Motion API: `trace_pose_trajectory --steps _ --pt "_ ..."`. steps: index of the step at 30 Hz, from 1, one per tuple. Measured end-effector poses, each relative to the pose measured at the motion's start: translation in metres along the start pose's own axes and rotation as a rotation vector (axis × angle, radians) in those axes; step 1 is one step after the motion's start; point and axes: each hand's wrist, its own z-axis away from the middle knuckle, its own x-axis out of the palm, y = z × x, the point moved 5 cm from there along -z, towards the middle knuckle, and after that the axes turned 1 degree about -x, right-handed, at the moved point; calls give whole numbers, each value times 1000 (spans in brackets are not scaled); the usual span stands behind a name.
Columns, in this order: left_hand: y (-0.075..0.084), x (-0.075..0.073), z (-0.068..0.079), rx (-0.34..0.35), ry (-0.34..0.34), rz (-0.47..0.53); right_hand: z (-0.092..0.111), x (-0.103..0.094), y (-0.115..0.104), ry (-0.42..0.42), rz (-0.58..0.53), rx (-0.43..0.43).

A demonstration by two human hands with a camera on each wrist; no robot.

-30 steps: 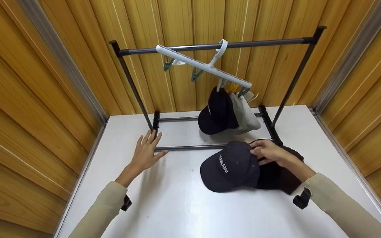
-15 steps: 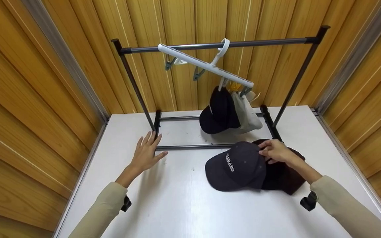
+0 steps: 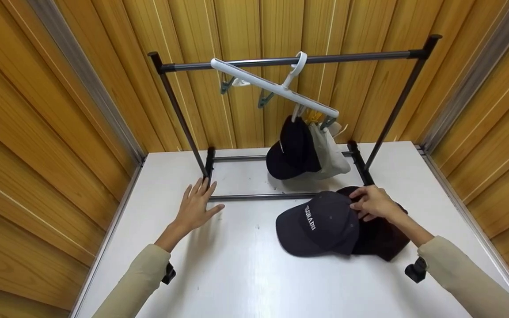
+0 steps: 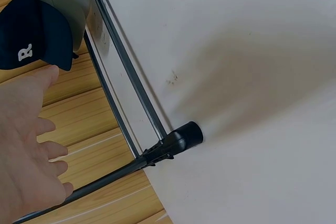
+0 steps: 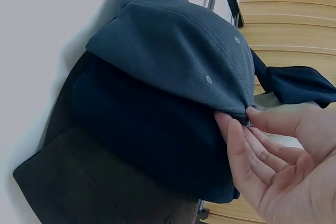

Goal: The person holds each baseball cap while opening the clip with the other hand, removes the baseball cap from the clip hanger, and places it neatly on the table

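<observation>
A dark navy cap [image 3: 320, 225] with white lettering lies on the white table, its brim to the left. My right hand [image 3: 374, 203] pinches its back edge between thumb and fingers, and the right wrist view shows the raised edge of the cap [image 5: 173, 51]. Beneath and to the right are another dark navy cap [image 5: 142, 119] and a dark brown cap [image 5: 100, 177]. My left hand [image 3: 192, 207] is spread with straight fingers beside the left foot of the black rack [image 3: 356, 56]; nothing is in its palm.
A white hanger [image 3: 272, 86] with green-grey clips hangs slanted from the rack's bar. A dark cap [image 3: 296, 150] and a pale grey cap [image 3: 332, 154] hang at its right end. Wood-look walls [image 3: 276, 26] enclose the table [image 3: 237, 274] at the back and sides.
My right hand has shifted slightly right, and the lettered cap has slid right with it. My left hand stays almost in place.
</observation>
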Motion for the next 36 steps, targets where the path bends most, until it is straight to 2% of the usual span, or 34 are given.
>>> trace_pose_trajectory --steps 6,13,22,25,29,36 --pt "-1 1 0 6 9 10 0 -7 -2 12 6 -10" --pt "-2 1 0 2 19 15 2 -20 -4 73 78 -61" --pt "11 -1 -12 32 10 21 2 -24 -17 222 203 -241" --pt "22 -4 -24 53 3 5 2 -23 -24 256 254 -295" --pt "46 -13 -51 90 -7 -8 3 -21 -29 296 305 -320" --pt "87 -34 -101 157 -10 -95 -4 -11 -39 271 344 -330"
